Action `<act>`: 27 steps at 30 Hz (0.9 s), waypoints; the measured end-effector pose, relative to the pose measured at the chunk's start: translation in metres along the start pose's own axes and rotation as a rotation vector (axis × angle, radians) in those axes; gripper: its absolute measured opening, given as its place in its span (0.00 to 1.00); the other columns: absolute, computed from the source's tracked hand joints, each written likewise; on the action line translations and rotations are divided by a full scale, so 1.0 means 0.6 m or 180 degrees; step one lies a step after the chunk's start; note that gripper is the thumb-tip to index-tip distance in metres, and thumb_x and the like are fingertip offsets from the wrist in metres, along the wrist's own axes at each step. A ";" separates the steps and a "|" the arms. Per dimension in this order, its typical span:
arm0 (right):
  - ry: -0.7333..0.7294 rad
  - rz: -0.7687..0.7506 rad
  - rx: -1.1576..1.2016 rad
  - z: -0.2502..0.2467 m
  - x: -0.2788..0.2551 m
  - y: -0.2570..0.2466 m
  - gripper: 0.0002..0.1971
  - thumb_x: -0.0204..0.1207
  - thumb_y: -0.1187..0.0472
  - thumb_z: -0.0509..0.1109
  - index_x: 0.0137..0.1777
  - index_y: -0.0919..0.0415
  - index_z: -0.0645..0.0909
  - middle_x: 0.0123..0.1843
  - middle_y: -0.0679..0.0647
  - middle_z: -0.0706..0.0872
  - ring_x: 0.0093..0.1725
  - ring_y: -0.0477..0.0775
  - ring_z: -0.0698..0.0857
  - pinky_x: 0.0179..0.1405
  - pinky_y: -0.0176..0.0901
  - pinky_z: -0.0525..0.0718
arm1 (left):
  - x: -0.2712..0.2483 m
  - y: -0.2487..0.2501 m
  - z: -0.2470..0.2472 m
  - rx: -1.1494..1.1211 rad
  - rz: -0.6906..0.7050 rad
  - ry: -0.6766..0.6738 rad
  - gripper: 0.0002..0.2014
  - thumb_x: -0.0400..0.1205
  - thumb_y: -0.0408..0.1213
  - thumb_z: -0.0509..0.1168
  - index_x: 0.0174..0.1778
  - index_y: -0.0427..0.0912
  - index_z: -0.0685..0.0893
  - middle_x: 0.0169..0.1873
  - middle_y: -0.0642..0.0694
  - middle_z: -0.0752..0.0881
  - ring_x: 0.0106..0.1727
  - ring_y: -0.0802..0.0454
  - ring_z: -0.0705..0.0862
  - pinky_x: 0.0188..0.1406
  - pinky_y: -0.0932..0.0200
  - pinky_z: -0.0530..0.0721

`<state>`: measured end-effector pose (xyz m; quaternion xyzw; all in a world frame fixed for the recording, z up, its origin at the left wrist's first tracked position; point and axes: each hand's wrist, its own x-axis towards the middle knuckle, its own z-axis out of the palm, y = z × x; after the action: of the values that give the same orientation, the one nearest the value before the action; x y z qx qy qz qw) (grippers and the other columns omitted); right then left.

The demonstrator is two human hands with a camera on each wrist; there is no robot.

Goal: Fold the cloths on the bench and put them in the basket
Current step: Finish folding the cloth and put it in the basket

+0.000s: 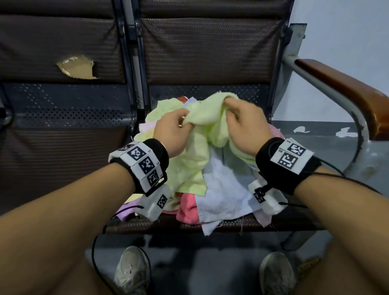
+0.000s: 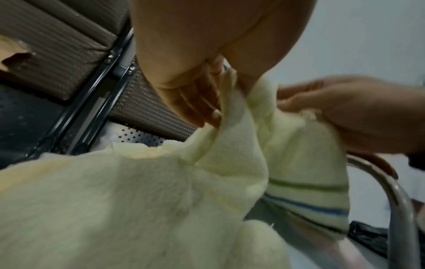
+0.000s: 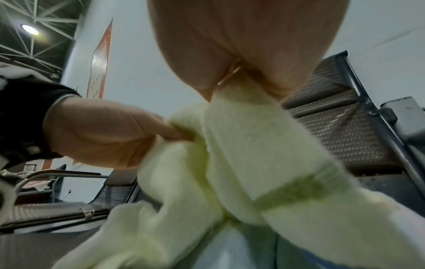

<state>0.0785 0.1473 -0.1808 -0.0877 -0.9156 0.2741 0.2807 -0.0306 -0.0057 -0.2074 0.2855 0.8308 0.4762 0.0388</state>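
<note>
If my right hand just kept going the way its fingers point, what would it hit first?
The right hand already pinches the pale green cloth; beyond that bunch, probably the bench backrest, though depth is hard to judge.

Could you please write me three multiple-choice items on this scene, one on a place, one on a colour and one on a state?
1. Where does the pile of cloths lie?
A. on the floor
B. on the bench seat beside the wooden armrest
C. in a basket

2. What colour is the cloth that the hands hold?
A. pale yellow-green
B. dark blue
C. black

3. What are the hands doing?
A. both hang idle
B. only one touches a cloth
C. both grip the same cloth

Answers:
1. B: the head view shows the heap on the seat next to the armrest; no basket is in view.
2. A: the lifted yellow-green cloth shows that colour in all three views.
3. C: the left hand and the right hand each curl their fingers on its upper edge.
</note>
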 end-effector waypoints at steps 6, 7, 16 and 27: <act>-0.0078 0.0115 0.0477 -0.005 0.006 0.003 0.26 0.81 0.73 0.54 0.70 0.54 0.85 0.69 0.51 0.87 0.70 0.48 0.83 0.74 0.36 0.75 | 0.020 0.003 -0.011 -0.1148 -0.0733 -0.0053 0.07 0.81 0.41 0.64 0.39 0.44 0.77 0.37 0.47 0.81 0.33 0.53 0.81 0.32 0.57 0.77; -0.0197 0.0116 0.0564 -0.004 0.006 0.004 0.27 0.82 0.73 0.53 0.71 0.53 0.85 0.71 0.49 0.86 0.71 0.46 0.82 0.75 0.34 0.74 | 0.017 0.006 -0.010 -0.1073 -0.0673 -0.0246 0.15 0.77 0.53 0.68 0.47 0.46 0.76 0.41 0.48 0.84 0.36 0.53 0.85 0.34 0.57 0.80; -0.0754 -0.0215 0.0295 0.005 0.002 0.006 0.27 0.83 0.71 0.54 0.69 0.46 0.85 0.59 0.49 0.91 0.50 0.41 0.85 0.60 0.47 0.82 | 0.020 -0.020 0.005 0.0694 0.0034 0.0599 0.11 0.85 0.50 0.63 0.52 0.47 0.85 0.50 0.48 0.76 0.51 0.48 0.78 0.48 0.59 0.71; -0.1014 0.0356 -0.0388 0.007 0.003 0.031 0.24 0.83 0.70 0.56 0.74 0.55 0.82 0.74 0.50 0.83 0.76 0.53 0.78 0.78 0.42 0.72 | 0.014 0.022 0.007 -0.0521 -0.0435 -0.0072 0.16 0.75 0.50 0.72 0.46 0.39 0.87 0.42 0.47 0.90 0.46 0.46 0.88 0.48 0.49 0.86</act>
<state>0.0749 0.1615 -0.1935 -0.1107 -0.9572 0.2436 0.1106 -0.0306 0.0068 -0.1970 0.2294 0.8062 0.5354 0.1038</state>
